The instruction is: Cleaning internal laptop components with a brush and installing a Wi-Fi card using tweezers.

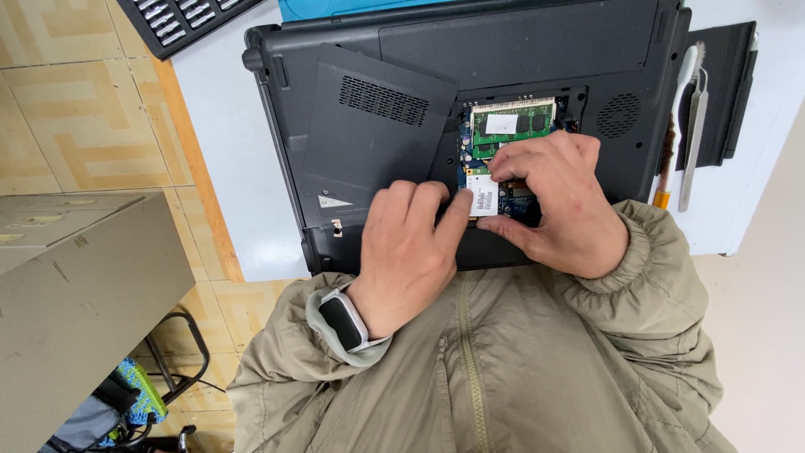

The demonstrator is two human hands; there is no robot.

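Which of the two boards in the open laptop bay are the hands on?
The lower small card with the white label; both hands touch it. The green memory module above lies untouched.

Upturned laptop (470,92) on the table (226,168), loose cover panel (377,138) resting on its left half, open bay to the right with a memory module (513,123) at the far side and a small card (484,195) nearer. Left hand (411,243) and right hand (549,197) side by side over the bay, fingertips at the small card. Brush (675,126) and tweezers (694,138) lying right of the laptop, keyboard (180,18) at the far left corner, cabinet (80,302) left of the table.
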